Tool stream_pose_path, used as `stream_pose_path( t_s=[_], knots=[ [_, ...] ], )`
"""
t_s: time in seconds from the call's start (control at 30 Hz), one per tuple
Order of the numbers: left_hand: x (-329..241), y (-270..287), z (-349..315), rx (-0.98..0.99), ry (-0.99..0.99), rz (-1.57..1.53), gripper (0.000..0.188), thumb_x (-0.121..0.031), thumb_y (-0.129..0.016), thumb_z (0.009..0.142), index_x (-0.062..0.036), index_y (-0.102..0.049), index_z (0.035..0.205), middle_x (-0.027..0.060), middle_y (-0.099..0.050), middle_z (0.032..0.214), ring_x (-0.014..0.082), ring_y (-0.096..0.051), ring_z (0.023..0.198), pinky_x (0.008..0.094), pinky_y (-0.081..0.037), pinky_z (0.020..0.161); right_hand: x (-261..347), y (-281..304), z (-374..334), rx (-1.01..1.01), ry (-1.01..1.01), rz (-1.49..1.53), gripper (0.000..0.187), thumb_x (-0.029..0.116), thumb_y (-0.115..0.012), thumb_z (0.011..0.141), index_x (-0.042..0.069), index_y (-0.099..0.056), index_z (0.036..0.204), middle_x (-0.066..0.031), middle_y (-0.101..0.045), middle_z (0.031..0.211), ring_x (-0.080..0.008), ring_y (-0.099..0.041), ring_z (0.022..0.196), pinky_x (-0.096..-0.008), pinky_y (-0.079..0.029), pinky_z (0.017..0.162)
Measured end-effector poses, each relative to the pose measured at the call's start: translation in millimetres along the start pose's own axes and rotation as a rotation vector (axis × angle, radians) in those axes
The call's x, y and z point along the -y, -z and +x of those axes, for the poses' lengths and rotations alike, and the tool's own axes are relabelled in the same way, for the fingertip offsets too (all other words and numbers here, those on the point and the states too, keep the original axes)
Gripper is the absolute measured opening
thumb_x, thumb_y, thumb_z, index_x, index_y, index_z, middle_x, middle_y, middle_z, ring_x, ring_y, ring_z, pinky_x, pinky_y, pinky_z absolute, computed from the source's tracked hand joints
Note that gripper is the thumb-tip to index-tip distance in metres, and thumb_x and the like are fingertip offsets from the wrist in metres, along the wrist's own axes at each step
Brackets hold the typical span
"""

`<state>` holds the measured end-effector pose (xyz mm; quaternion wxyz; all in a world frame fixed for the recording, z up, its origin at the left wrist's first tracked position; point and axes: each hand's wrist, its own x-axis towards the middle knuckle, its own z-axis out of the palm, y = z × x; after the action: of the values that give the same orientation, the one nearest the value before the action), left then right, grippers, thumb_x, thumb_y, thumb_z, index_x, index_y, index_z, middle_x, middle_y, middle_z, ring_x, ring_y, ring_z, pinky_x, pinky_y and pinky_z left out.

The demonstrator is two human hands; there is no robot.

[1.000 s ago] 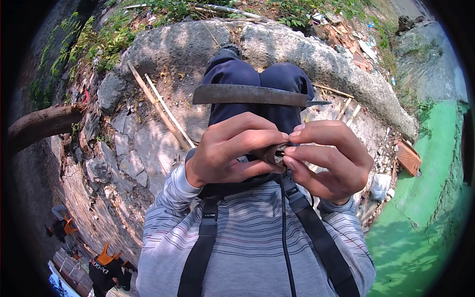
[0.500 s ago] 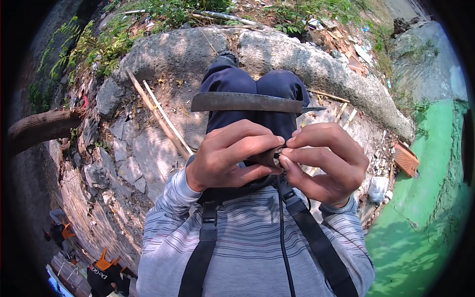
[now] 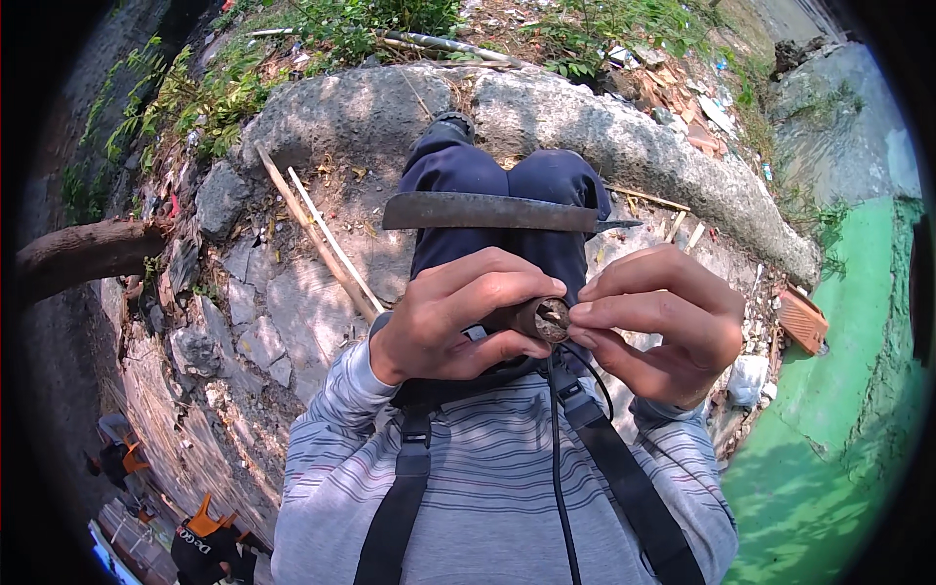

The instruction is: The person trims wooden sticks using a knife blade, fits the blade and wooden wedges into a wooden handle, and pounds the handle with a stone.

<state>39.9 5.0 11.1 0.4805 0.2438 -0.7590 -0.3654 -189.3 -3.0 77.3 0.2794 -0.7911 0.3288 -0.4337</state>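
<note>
My left hand (image 3: 453, 317) grips a short brown handle (image 3: 529, 318), round and seemingly wooden, whose hollow end faces right. A small pale sliver shows in its opening. Beside that end, the fingers of my right hand (image 3: 673, 327) are pinched together at the tips; whatever they may hold is too small to make out. Across my thighs lies a long dark machete blade (image 3: 487, 212) without a handle, its thin bare tang (image 3: 619, 225) pointing right. Most of the handle is hidden behind my left fingers.
A rough concrete kerb (image 3: 643, 151) curves ahead of my knees. Bamboo sticks (image 3: 317, 229) lie at the left, near broken stone slabs. On the right are an orange plastic piece (image 3: 802, 320) and green-painted ground (image 3: 838, 390). People (image 3: 205, 546) sit at the lower left.
My right fingers have drawn back slightly to the right from the handle's end. Its hollow opening now shows more fully. The blade stays across my thighs.
</note>
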Motion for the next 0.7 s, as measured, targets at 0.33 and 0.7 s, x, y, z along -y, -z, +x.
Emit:
stream_pose_path(
  t_s=[0.33, 0.7],
  knots=[
    [3.4, -0.5, -1.6, 0.014, -0.040, 0.036, 0.050, -0.025, -0.087, 0.080, 0.0038, -0.067, 0.116, 0.0180, -0.072, 0.103, 0.0288, -0.073, 0.089, 0.0349, -0.060, 0.072, 1.3, -6.8, -2.8, 0.057, -0.129, 0.004, 0.026, 0.000, -0.087, 0.067, 0.007, -0.078, 0.090, -0.0050, -0.071, 0.086, -0.0170, -0.070, 0.072, -0.0311, -0.056, 0.061],
    [-3.6, 3.7, -1.6, 0.048, 0.079, -0.009, 0.046, -0.014, -0.085, 0.080, 0.0030, -0.065, 0.118, 0.0166, -0.071, 0.106, 0.0298, -0.072, 0.090, 0.0351, -0.058, 0.076, -8.2, -1.8, -7.0, 0.149, 0.066, -0.139, 0.042, 0.001, -0.082, 0.063, 0.013, -0.080, 0.102, -0.0038, -0.071, 0.096, -0.0174, -0.070, 0.073, -0.0302, -0.057, 0.061]
  ],
)
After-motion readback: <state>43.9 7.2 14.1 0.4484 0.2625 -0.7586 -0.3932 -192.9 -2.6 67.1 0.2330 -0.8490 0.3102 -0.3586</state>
